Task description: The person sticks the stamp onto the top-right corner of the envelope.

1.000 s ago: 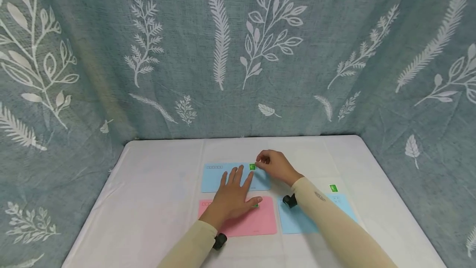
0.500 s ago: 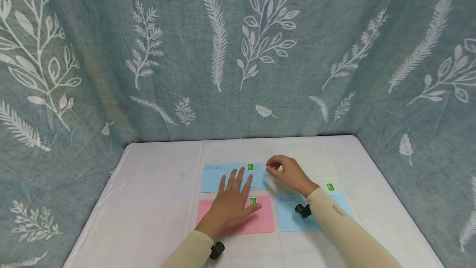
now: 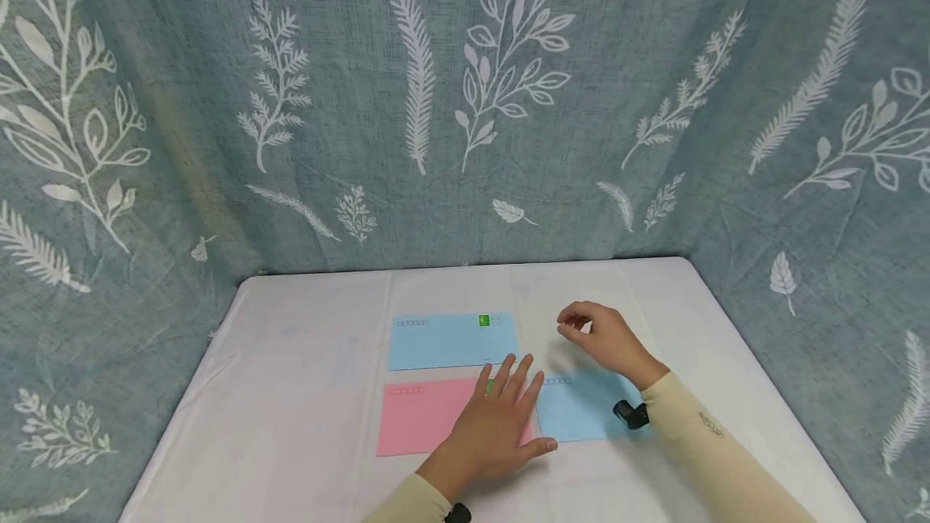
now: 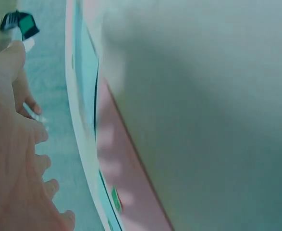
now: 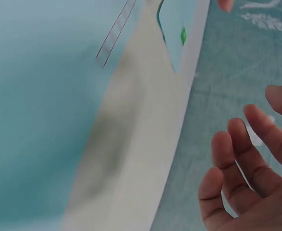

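My left hand (image 3: 497,430), fingers straight and spread, is over the right part of a pink envelope (image 3: 421,422). Its fingers partly cover the envelope's green stamp (image 3: 490,385). Behind lies a light blue envelope (image 3: 443,349) with a green stamp (image 3: 483,320) near its upper right corner. My right hand (image 3: 610,337) is raised above the far side of a second blue envelope (image 3: 581,414), fingers loosely bent. In the right wrist view, a gap shows between thumb and fingers of the right hand (image 5: 256,183), with nothing seen held. My right forearm hides that second envelope's right part.
The envelopes lie flat on a white-covered table (image 3: 305,378). A grey-green curtain (image 3: 349,103) with white leaf prints rises behind it and along both sides. A small black device (image 3: 630,414) sits at my right wrist.
My right hand has drawn away from the far blue envelope's stamp, to the right. My left hand has come off that envelope, moving nearer and right. The loose green stamp is now out of sight.
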`<state>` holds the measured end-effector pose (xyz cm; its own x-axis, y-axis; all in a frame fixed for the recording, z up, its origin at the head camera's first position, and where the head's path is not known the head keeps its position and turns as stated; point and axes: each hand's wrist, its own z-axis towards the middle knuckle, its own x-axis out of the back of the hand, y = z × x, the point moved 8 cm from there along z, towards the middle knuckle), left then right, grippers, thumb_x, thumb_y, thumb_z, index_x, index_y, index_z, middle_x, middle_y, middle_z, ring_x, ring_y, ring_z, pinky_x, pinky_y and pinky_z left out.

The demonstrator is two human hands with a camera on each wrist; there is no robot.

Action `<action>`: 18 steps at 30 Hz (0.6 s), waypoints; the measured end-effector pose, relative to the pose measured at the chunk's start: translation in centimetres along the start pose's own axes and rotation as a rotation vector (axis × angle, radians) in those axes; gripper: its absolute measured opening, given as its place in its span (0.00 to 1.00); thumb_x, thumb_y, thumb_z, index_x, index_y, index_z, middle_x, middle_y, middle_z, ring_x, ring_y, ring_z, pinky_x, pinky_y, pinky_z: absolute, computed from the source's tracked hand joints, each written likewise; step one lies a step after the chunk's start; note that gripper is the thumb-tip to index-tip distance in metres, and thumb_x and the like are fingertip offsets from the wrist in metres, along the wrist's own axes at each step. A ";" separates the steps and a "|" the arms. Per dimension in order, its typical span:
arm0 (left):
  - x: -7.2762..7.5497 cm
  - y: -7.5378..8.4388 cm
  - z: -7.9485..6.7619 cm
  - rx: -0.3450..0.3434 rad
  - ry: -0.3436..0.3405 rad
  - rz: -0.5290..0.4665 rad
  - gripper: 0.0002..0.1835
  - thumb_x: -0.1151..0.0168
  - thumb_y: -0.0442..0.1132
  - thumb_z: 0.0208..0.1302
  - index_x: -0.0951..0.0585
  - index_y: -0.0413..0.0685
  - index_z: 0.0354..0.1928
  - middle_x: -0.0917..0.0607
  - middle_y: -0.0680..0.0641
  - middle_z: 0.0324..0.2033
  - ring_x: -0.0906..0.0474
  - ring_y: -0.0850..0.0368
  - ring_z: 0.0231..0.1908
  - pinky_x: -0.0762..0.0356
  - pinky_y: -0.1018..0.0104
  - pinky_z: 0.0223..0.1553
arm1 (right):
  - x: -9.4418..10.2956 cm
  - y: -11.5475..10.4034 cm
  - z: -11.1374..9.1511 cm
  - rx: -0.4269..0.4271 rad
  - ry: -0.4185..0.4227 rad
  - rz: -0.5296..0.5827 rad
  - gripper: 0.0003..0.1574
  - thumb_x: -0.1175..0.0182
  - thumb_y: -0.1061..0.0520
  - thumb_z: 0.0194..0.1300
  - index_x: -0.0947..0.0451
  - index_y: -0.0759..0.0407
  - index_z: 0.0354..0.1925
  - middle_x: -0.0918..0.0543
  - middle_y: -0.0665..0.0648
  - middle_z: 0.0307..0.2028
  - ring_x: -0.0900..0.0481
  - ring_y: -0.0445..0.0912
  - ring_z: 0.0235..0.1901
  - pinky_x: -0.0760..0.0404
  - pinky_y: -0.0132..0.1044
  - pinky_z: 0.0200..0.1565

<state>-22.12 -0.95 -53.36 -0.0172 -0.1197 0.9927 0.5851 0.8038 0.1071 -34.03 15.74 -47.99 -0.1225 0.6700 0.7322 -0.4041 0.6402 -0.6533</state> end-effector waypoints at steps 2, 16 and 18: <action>-0.3 1.0 0.1 -0.017 -0.004 0.024 0.50 0.59 0.78 0.77 0.39 0.52 0.87 0.48 0.44 0.86 0.54 0.43 0.84 0.49 0.39 0.80 | 0.8 0.5 -0.5 -0.019 0.013 -0.005 0.08 0.31 0.57 0.78 0.11 0.59 0.49 0.13 0.48 0.43 0.16 0.45 0.44 0.19 0.52 0.49; -1.8 6.0 1.7 -0.076 -0.137 0.109 0.52 0.69 0.83 0.74 0.41 0.59 0.87 0.50 0.50 0.87 0.55 0.49 0.85 0.50 0.49 0.81 | 5.2 4.0 -3.3 -0.108 0.069 -0.042 0.08 0.32 0.56 0.78 0.12 0.58 0.50 0.11 0.51 0.44 0.15 0.49 0.45 0.19 0.52 0.51; -2.1 6.6 2.0 -0.081 -0.154 0.101 0.52 0.70 0.83 0.74 0.41 0.59 0.87 0.50 0.50 0.87 0.55 0.50 0.85 0.50 0.49 0.81 | 5.9 4.6 -3.6 -0.122 0.074 -0.048 0.09 0.32 0.56 0.78 0.12 0.59 0.50 0.11 0.52 0.44 0.15 0.50 0.45 0.18 0.53 0.50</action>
<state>-19.83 5.70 -54.61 -0.0753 0.0546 0.9957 0.6531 0.7572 0.0079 -33.40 23.97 -47.42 -0.0363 0.6606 0.7499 -0.2945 0.7100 -0.6397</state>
